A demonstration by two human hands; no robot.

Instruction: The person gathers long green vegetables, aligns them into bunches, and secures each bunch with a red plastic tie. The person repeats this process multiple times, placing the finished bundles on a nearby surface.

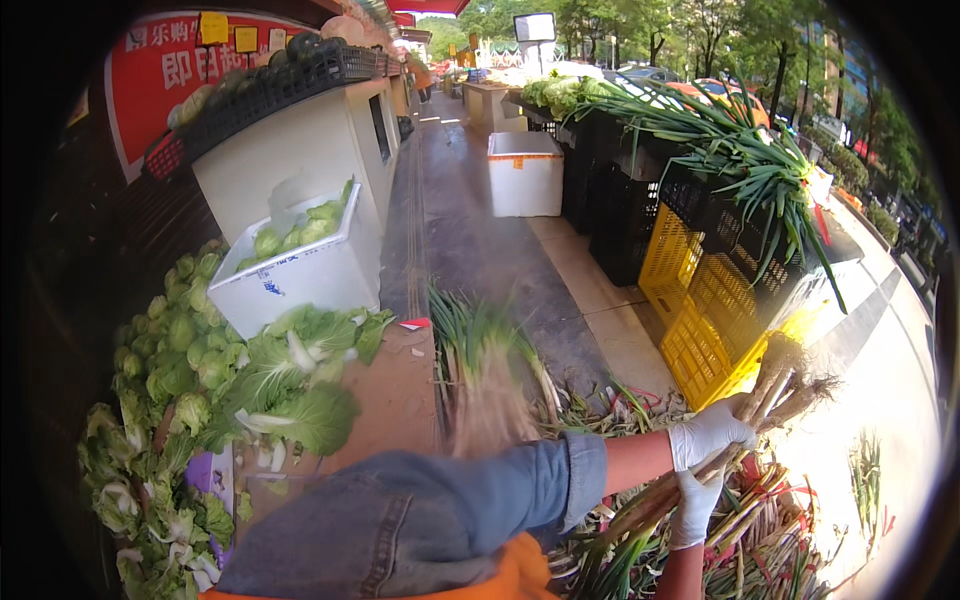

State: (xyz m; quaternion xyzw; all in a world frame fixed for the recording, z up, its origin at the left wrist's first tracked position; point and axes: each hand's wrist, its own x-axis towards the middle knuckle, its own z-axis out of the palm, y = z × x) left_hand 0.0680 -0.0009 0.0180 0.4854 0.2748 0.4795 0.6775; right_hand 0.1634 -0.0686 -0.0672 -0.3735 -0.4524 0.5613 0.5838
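Note:
White gloves cover both of my hands. My left hand [709, 436], in a rolled denim sleeve, reaches across to the right and grips a bunch of leeks or large scallions [774, 382]. Just below it my right hand [697, 506] is closed around the same stalks. The rooted ends point up and to the right; the green leaves hang toward the bottom of the view. Beneath my hands lies a heap of more stalks [757, 525], some tied with red strips. To the left, another pile of green-topped stalks [484, 375] rests on the ground, partly blurred.
Yellow plastic crates [701, 345] and black crates [622, 217] line the right, with long scallions [750, 150] on top. A white foam box [525, 176] stands ahead. Cabbages [180, 330], loose leaves [300, 409] and another foam box [300, 281] occupy the left.

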